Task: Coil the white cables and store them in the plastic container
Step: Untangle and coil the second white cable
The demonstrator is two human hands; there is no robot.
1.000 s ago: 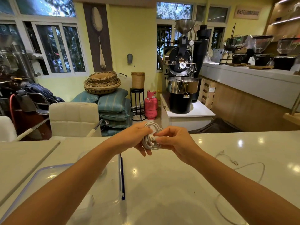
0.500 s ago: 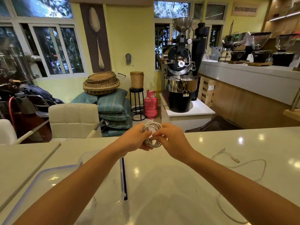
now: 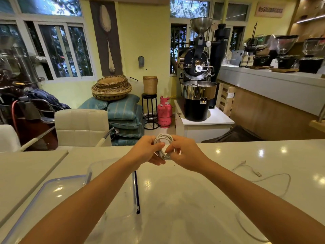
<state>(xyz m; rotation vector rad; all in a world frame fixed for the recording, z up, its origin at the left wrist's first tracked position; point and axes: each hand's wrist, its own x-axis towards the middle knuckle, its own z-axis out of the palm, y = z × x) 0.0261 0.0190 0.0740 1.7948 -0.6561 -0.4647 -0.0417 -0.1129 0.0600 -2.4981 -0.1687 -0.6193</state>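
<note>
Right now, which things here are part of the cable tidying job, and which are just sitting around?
Part of the job:
- coiled white cable, held in the left hand and right hand
- loose white cable on the counter, to the right
- plastic container
- container lid

Just lying about:
- pink gas cylinder
- coffee roaster
- woven baskets
- white chair

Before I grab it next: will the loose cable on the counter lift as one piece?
Probably not. The loose cable lies in slack, wandering curves on the counter, so it looks floppy and would likely trail. It is thin, so probably light. The plug end may swing and drag.
</note>
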